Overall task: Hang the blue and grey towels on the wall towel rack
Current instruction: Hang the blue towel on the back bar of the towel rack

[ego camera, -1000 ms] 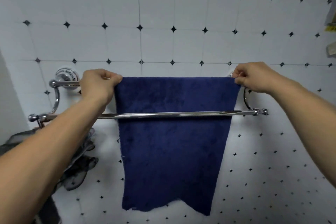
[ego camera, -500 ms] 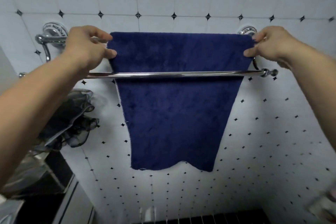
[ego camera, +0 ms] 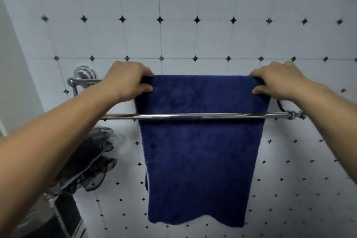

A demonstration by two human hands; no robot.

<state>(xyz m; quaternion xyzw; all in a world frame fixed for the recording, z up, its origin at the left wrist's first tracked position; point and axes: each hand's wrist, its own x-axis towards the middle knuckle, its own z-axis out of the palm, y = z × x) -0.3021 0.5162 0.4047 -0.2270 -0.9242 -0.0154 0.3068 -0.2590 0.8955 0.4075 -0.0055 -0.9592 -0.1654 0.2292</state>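
Before tiled wall (ego camera: 173, 40), left hand (ego camera: 125, 81) and right hand (ego camera: 278, 79) grip blue towel (ego camera: 199, 160) over rack (ego camera: 193, 116).

Left hand (ego camera: 126, 81), right hand (ego camera: 280, 80): bare. Back from each grip, wrists bare, left forearm (ego camera: 58, 141) and right forearm (ego camera: 332, 121) bare to frame edge. Thumbs, knuckles uncovered.

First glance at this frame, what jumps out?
The blue towel fills the centre of the frame, draped over the rear bar and hanging down behind the chrome front bar. The left hand and right hand grip its top corners, in front of the white tiled wall. A dark sheer bundle hangs at lower left.
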